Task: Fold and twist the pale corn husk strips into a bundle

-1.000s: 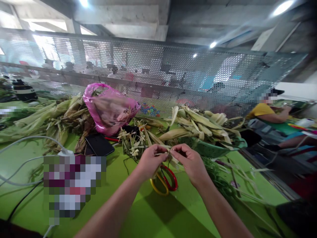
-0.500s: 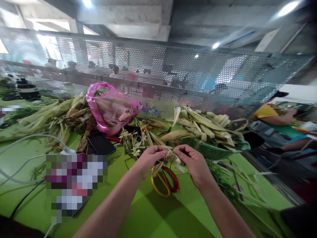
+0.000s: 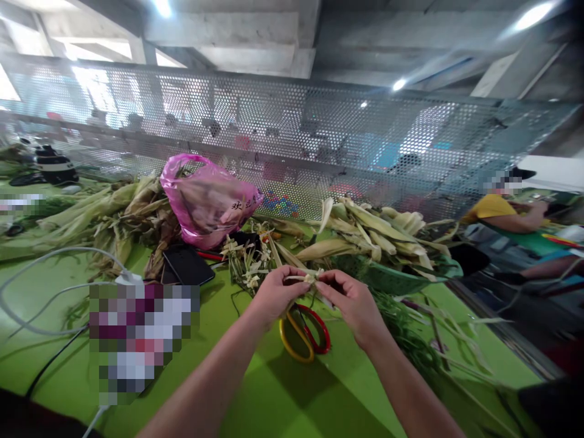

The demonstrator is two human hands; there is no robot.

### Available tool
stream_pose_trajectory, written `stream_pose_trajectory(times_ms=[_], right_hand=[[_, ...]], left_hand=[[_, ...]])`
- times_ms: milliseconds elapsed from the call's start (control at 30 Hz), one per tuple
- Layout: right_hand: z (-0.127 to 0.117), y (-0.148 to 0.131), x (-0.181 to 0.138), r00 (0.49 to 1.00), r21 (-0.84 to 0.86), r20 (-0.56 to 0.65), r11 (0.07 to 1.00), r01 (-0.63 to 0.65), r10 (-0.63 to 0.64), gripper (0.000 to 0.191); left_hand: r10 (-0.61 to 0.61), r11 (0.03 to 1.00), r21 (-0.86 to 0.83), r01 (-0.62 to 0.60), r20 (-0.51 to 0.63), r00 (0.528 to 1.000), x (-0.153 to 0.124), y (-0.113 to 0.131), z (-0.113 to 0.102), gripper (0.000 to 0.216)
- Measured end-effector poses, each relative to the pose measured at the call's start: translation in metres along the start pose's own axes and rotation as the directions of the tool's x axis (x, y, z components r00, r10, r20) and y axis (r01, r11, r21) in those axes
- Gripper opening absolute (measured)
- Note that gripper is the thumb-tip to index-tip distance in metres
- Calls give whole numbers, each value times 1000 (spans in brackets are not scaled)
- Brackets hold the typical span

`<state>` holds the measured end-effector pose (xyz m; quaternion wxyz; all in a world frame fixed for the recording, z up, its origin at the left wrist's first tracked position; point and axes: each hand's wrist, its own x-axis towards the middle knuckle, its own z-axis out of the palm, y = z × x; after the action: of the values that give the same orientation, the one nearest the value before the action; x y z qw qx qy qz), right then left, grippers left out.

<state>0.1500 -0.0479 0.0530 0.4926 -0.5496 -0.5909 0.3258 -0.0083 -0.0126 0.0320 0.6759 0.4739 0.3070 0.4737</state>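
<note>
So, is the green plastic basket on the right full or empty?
Full, it seems: pale corn husks heap above the rim of the green plastic basket.

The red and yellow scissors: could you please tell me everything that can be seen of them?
The scissors show two smooth, plastic-looking handle loops, one yellow and one red, set side by side with the yellow one further left. They lie on the green table, loops toward the wearer, below the left hand and right hand in the picture. The blades are hidden, and whether anything besides the table touches them cannot be told.
</note>
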Motion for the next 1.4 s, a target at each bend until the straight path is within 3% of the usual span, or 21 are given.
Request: stream_pose_trajectory(times_ms=[367,600,733,900,1000,1133,1267,1400], right_hand=[[1,-4,-2,999,-113,-33,994,-11,7,26],[3,-7,-3,999,-58,-37,998,-20,18,31],[2,-1,-2,999,-94,-18,995,43,-45,27],[3,6,0,991,-153,6,980,130,-131,19],[3,4,0,993,-123,-12,986,115,-117,19],[3,1,0,998,-12,-42,999,47,-48,23],[3,1,0,1000,103,3,994,-28,27,27],[2,2,-1,999,94,28,995,-42,40,27]], left_hand=[[33,996,80,-32,-18,999,0,-6,3,23],[-4,1000,-4,4,-19,1000,-3,0,6,33],[10,1000,18,-9,-50,999,-5,1,6,34],[-159,958,-245,152,-9,987,-6,-2,6,34],[-188,933,-307,188,30,982,-6,-2,5,33],[-149,959,-238,154,40,988,-6,1,3,35],[-109,982,-152,114,37,993,-4,2,2,32],[-43,998,-45,43,5,999,-2,-3,3,29]])
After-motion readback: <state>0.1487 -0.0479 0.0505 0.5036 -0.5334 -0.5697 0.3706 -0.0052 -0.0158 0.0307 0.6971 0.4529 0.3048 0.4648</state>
